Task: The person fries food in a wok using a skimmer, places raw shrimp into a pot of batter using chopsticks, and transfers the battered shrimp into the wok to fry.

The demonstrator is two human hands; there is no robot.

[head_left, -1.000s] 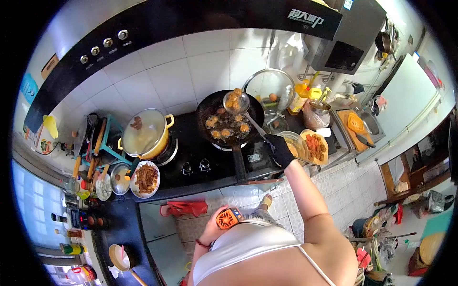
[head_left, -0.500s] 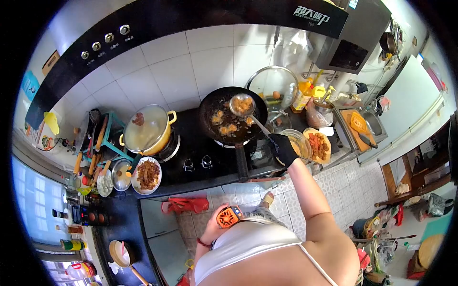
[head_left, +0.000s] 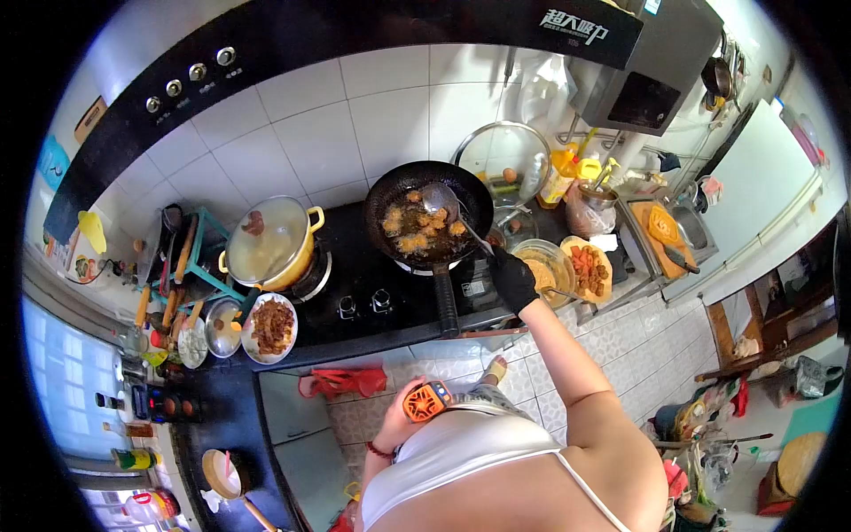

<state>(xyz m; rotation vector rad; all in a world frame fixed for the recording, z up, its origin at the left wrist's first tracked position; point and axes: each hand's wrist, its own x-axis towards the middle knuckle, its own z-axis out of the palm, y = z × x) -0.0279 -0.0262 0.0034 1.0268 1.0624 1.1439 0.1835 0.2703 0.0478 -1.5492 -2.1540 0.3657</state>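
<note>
My right hand [head_left: 516,279], in a black glove, is closed around the handle of a metal ladle [head_left: 438,199]. The ladle's bowl is tilted low in a black wok [head_left: 383,184], over dark oil. Several browned fried pieces [head_left: 413,242] float there, some of them right beside the bowl. The wok's handle [head_left: 447,306] points toward me. At my waist, my left hand [head_left: 396,420] grips an orange and black device with a grille [head_left: 426,402].
Left of the wok, a lidded yellow pot [head_left: 271,244] sits on another burner. A plate of browned food [head_left: 271,329] lies at the counter's front. To the right are a batter bowl [head_left: 548,269], a plate of fried pieces [head_left: 589,270] and an oil bottle [head_left: 560,174]. The range hood [head_left: 381,22] hangs overhead.
The ladle has come down and tipped, and the fried pieces that were in its bowl are now in the wok's oil. My left hand stays where it was.
</note>
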